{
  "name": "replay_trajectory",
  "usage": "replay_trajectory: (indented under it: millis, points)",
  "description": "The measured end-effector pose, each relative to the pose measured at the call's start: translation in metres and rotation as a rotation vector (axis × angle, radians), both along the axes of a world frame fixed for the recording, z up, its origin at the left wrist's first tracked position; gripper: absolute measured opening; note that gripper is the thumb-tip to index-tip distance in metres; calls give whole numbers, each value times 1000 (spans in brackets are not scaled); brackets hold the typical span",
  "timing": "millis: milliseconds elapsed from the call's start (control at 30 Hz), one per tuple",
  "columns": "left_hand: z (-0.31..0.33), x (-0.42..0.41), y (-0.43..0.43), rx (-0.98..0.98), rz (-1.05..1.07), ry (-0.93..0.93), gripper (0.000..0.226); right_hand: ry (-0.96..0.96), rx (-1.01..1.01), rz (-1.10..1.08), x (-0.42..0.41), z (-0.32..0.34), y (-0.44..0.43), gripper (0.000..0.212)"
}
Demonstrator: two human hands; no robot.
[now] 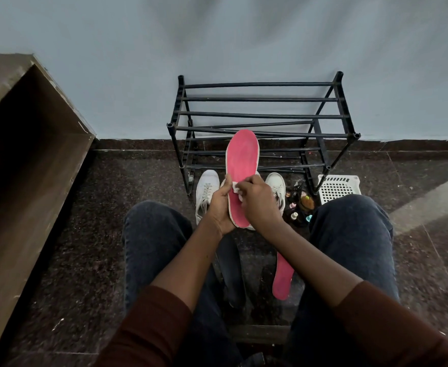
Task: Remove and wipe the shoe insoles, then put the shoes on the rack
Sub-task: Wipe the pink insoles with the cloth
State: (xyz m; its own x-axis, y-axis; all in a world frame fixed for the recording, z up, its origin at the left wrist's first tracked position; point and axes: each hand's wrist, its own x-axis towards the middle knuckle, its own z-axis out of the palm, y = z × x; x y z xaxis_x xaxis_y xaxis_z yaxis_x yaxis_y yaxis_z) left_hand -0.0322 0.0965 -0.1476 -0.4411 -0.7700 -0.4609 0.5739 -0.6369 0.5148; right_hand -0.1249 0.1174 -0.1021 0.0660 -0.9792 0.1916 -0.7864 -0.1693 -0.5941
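The right hand's fingers [246, 184] are curling over a small white cloth [235, 187] and pressing it onto the pink face of an insole [242, 165]. The right hand [260, 201] is lying across the insole's lower half, hiding part of it. The left hand [220, 205] is gripping the insole from its left edge, thumb on the pink face, the other fingers wrapping behind out of sight, with the heel end sitting in the palm. The insole is standing nearly upright in the air, toe end pointing up, in front of the rack [262, 123].

Two white shoes are sitting on the floor [90, 234] just before the rack: the left shoe [206, 192] beside the left hand, the right shoe [276, 185] partly behind the right hand. A second insole [283, 276] is lying pink side up on the floor between the person's knees, partly under the right forearm. A dark flat piece [231, 271] is lying beside it; what it is cannot be told. Small bottles [298, 207] are clustering by the rack's right foot, next to a white basket [339, 187]. A brown box [27, 154] is standing to the left against the wall [217, 35].
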Motion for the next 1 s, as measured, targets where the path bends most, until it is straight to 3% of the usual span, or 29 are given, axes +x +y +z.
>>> replay_trajectory:
  millis: [233,600,867,1000]
  points:
    - [-1,7,-5,21,40,-1,72,-92,41,261,-9,-12,38,21]
    - [0,3,-3,49,1,43,76,-130,-40,109,3,1,14,22]
    - [-2,9,-8,33,122,54,73,-93,-8,427,-14,-13,35,29]
    - [3,9,-11,13,145,58,71,-125,-17,394,-18,-15,38,29]
